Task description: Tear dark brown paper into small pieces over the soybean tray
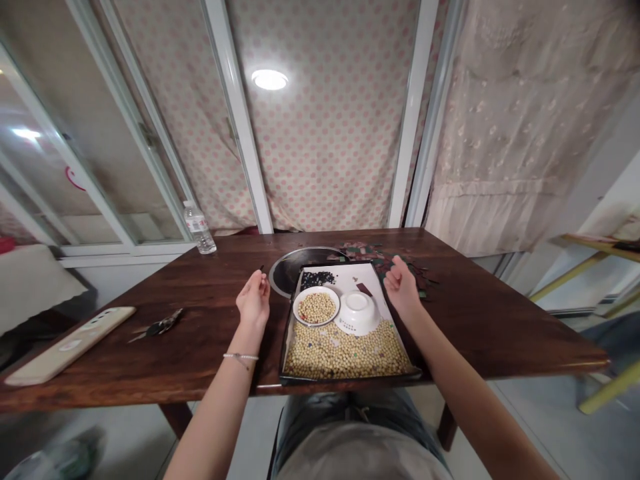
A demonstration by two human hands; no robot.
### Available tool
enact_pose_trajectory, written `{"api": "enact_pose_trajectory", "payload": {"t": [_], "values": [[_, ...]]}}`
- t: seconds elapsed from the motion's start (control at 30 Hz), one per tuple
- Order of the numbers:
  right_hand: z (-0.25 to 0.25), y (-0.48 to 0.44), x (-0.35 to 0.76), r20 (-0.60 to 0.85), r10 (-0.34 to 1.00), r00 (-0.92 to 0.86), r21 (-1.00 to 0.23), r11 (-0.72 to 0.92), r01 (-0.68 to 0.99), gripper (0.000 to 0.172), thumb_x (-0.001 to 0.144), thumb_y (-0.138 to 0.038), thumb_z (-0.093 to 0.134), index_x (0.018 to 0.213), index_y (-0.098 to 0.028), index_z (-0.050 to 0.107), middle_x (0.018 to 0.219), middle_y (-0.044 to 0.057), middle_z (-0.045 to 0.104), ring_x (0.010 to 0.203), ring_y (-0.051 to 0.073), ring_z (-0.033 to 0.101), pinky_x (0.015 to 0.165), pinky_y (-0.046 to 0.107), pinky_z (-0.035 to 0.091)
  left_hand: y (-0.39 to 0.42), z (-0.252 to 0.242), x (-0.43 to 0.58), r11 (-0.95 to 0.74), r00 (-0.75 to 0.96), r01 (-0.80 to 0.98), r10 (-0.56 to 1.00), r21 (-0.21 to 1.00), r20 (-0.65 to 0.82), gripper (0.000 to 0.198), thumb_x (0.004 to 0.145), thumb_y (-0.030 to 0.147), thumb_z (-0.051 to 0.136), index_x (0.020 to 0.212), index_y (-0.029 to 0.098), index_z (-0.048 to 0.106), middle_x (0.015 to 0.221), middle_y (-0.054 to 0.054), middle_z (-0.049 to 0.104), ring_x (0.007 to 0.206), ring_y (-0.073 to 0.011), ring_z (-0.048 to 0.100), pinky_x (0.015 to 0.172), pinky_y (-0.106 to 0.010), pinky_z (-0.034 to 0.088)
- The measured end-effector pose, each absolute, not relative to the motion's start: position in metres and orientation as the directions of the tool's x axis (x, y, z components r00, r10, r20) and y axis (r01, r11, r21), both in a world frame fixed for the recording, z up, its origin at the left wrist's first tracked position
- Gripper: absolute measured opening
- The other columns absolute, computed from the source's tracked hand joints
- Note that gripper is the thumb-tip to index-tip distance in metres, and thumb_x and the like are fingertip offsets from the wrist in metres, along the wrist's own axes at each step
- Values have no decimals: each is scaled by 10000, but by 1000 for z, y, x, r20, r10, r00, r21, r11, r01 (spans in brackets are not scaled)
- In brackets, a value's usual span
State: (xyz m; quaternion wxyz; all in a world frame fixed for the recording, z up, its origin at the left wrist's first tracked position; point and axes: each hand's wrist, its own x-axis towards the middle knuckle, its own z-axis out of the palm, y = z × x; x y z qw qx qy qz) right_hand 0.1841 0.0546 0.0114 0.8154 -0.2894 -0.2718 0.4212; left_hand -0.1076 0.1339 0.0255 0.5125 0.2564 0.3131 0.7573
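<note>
My left hand [253,298] is raised beside the tray's left edge, thumb and fingers pinched together. A tiny dark sliver shows at its fingertips, too small to name. My right hand [401,287] hovers by the tray's right edge with curled fingers; whatever they may hold is hidden. Between the hands lies a black-rimmed tray [287,343] with pale yellow beans [350,357] spread over its near half. A white bowl [301,319] of beans sits in it, next to an overturned white bowl [358,312]. Black beads or beans [318,279] are heaped in the far left corner, and a dark red strip [364,289] lies far right.
Dark red and green pieces [360,252] are scattered behind and right of the tray. A round dark plate [283,270] is set into the table [480,320]. Toward the left are a water bottle [199,229], keys [159,325] and a phone [70,345].
</note>
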Motion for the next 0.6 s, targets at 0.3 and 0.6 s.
{"api": "enact_pose_trajectory", "payload": {"t": [0.3,0.6], "values": [[-1,54,226,51,832,553,-521,495,-695,156,743,-287,499,663,-201,396,409,-124,287,307,40,247,328,165,229,135,32,-121,-183,-219,-742,975,645,24,132,803,92,606,676,129,614,568,44,623,473,6,550,682,-145,504],[-5,56,231,-7,846,533,-417,482,-771,56,720,-236,471,695,-196,441,430,-111,325,324,46,288,337,166,246,137,27,-113,-150,-161,-753,986,641,42,61,748,74,666,712,118,641,590,21,646,498,-16,578,700,-167,519]]}}
